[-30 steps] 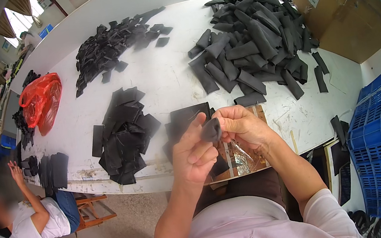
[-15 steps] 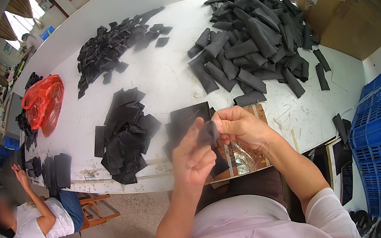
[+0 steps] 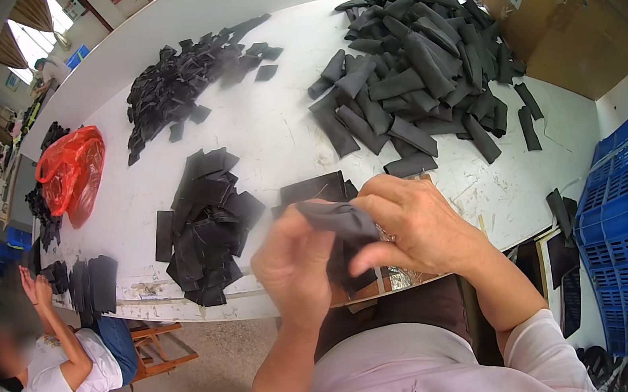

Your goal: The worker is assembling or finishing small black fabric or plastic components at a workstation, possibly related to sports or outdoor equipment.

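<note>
Above the near table edge, a dark grey fabric piece is stretched between my hands. My left hand, slightly blurred, grips its left end, with the cloth passing over the fingers. At the other end my right hand has it between thumb and fingers. Beyond my hands lie flat black fabric pieces on the table, partly hidden by them. A loose pile of flat black pieces is to the left of my hands. Farther off to the right rises a big heap of dark tube-shaped fabric pieces.
Another black pile spreads over the table's far left, near a red plastic bag. A cardboard box stands at the far right, with a blue plastic crate nearer. A co-worker sits at the left.
My hands have moved apart slightly, and the small folded fabric between the fingertips is now spread out between them. The right hand has turned its back upward. The co-worker's hands have come together.
</note>
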### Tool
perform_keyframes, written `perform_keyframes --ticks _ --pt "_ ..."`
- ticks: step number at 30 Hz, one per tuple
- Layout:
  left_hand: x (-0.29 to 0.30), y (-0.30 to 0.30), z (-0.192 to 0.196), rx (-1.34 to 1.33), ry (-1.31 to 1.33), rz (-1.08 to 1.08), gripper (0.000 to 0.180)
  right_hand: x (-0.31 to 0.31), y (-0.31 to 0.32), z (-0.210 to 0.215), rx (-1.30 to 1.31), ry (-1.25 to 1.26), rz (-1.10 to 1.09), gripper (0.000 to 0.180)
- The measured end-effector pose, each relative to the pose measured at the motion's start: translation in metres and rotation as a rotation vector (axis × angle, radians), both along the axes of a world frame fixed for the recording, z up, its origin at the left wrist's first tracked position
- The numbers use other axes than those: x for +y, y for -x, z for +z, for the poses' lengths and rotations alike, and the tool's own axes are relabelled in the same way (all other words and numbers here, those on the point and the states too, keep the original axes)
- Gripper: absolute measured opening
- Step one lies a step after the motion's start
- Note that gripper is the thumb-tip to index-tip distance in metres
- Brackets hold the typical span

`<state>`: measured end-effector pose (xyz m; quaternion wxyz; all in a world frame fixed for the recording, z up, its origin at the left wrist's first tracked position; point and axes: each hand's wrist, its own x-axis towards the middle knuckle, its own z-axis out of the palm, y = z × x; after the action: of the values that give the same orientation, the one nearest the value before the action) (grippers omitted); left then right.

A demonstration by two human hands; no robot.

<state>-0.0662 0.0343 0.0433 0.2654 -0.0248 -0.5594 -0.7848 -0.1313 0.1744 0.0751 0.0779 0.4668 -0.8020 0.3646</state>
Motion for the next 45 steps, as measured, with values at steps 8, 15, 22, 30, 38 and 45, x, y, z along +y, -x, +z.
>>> perform_keyframes --ticks 8,15,22,30,38,45 --pt "0.010 0.010 -0.014 -0.085 -0.179 -0.229 0.013 0.000 0.001 -0.060 -0.042 0.012 -0.117 0.024" --pt "0.001 0.023 -0.003 -0.087 0.222 -0.385 0.010 0.001 0.003 -0.070 -0.052 0.205 -0.014 0.014" --pt "0.002 0.021 0.012 -0.126 0.555 -0.270 0.008 0.003 0.004 -0.081 -0.180 0.318 0.101 0.013" --pt "0.001 0.017 0.005 -0.064 0.393 -0.265 0.018 0.003 0.007 -0.074 -0.332 0.143 -0.007 0.016" --pt "-0.007 0.014 0.004 0.074 -0.376 -0.196 0.017 0.001 0.009 -0.036 -0.075 -0.013 -0.013 0.026" --pt "-0.013 0.009 -0.009 -0.016 -0.259 -0.192 0.014 -0.002 0.000 -0.057 -0.072 -0.018 -0.040 0.027"
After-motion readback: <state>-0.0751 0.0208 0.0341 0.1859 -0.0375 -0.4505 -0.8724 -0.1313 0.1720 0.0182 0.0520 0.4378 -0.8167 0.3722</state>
